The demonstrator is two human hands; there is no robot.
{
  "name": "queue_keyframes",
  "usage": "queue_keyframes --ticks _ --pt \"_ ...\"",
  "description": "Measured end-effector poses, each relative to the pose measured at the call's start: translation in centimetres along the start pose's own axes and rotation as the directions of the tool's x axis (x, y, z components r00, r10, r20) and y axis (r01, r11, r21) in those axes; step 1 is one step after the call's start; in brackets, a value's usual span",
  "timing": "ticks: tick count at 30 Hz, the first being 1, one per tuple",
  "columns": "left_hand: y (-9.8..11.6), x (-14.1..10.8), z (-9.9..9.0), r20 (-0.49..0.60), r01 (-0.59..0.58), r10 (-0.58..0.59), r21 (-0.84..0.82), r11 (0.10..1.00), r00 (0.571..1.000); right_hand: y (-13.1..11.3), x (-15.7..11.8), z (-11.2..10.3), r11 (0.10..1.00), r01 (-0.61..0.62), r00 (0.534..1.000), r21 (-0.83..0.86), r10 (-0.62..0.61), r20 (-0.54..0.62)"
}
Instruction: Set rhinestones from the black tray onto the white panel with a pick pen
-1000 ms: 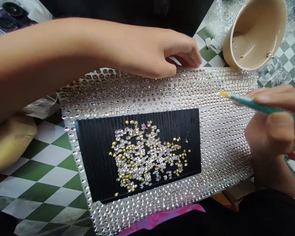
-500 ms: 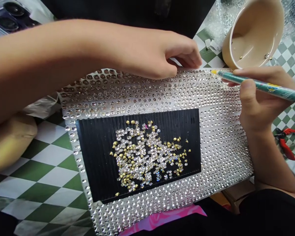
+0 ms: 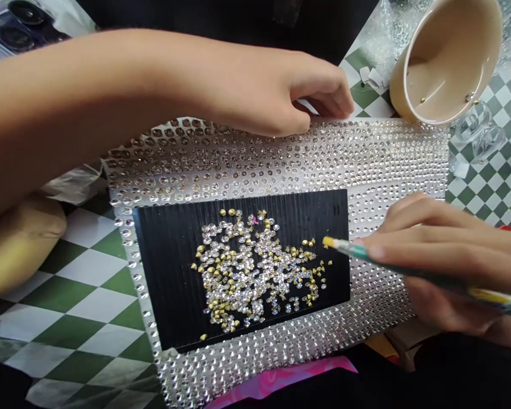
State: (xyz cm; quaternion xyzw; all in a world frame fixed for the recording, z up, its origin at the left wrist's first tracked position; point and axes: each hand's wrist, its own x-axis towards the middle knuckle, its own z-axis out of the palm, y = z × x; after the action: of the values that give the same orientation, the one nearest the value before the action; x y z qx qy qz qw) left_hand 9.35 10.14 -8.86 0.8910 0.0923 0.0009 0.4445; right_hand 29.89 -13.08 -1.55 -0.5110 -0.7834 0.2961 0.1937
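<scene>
Right hand (image 3: 447,255) pinches a green wax pencil (image 3: 344,247), tip right by the loose rhinestones (image 3: 255,272) at 9 o'clock; curled left hand (image 3: 319,96), can't tell if it's holding anything.

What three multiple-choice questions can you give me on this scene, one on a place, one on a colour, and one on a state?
1. Where is the yellow tip of the pencil in the right hand?
A. Inside the cup
B. Over the right end of the black board
C. On the checkered surface

2. What colours are most of the loose gems on the board?
A. Clear and gold
B. Red and blue
C. Green and white

3. How does the cup sit?
A. Upright
B. Upside down
C. Tilted over, with its inside showing

Answers:
1. B, the tip shows against the board, near its right edge.
2. A, the pile mixes clear stones with gold ones.
3. C, its beige inside faces the camera.
</scene>
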Motion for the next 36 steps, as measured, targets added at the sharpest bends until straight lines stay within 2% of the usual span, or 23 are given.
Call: queue_keyframes --ticks 2,4,7,10,14,19,26,32,34,36 --pt "0.0 0.0 -0.1 0.004 -0.002 0.002 -0.001 1.0 1.0 -0.2 0.3 0.7 0.994 0.093 0.994 0.058 -0.096 0.053" --pt "0.1 0.1 -0.1 0.008 -0.002 0.002 -0.001 1.0 1.0 0.7 0.8 1.5 0.976 0.203 0.978 0.075 -0.206 0.037" --pt "0.0 0.1 0.0 0.007 0.002 -0.002 0.013 1.0 1.0 1.9 1.4 2.4 0.962 0.259 0.965 0.082 -0.261 0.011" --pt "-0.1 0.1 0.2 0.0 -0.001 0.001 0.027 1.0 1.0 1.9 1.3 2.7 0.958 0.264 0.962 0.116 -0.27 0.034" --pt "-0.2 0.1 0.1 0.003 -0.004 0.004 0.035 0.999 1.0 1.2 0.9 3.0 0.97 0.215 0.977 0.118 -0.211 -0.044" --pt "-0.3 0.1 -0.1 0.004 -0.013 0.013 0.034 0.999 1.0 1.6 1.1 2.9 0.954 0.274 0.959 0.119 -0.28 0.035" --pt "-0.3 -0.1 -0.1 0.004 -0.02 0.019 0.043 0.999 1.0 1.7 1.4 3.1 0.955 0.278 0.959 0.104 -0.282 0.026" --pt "-0.1 -0.1 0.0 0.004 -0.013 0.013 0.041 0.999 1.0 2.0 1.3 3.4 0.955 0.267 0.964 0.127 -0.267 -0.019" --pt "-0.1 0.0 -0.1 0.007 -0.01 0.01 0.043 0.999 1.0 2.3 1.1 3.1 0.945 0.299 0.954 0.133 -0.295 -0.049" --pt "-0.1 0.1 -0.1 0.005 -0.008 0.008 0.041 0.999 1.0 2.9 0.7 2.3 0.959 0.263 0.962 0.11 -0.252 -0.104"
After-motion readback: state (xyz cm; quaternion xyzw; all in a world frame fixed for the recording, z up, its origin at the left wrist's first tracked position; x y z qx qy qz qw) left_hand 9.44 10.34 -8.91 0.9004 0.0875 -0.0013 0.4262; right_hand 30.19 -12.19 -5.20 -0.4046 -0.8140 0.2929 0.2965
